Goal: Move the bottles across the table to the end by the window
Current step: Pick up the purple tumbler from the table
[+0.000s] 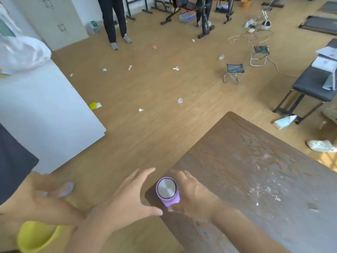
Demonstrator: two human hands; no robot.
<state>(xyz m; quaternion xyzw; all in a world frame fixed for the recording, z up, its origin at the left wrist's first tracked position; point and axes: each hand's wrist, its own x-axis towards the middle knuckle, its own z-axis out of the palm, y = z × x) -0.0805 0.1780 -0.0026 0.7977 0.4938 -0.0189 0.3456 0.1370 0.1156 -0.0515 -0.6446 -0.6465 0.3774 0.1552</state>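
Note:
A lilac bottle (168, 191) with a round silver lid stands upright at the near left corner of the brown wooden table (255, 170). My right hand (191, 193) curls around the bottle's right side, fingers and thumb touching it. My left hand (135, 195) hovers just left of the bottle with fingers spread, a small gap between it and the bottle. No other bottle shows.
A white cabinet (42, 114) stands to the left, a yellow bucket (36, 236) below by my legs. Paper scraps litter the floor. Two small folding stools (234, 72) and a black bench (310, 84) stand further off. A person's legs (114, 21) are at the back.

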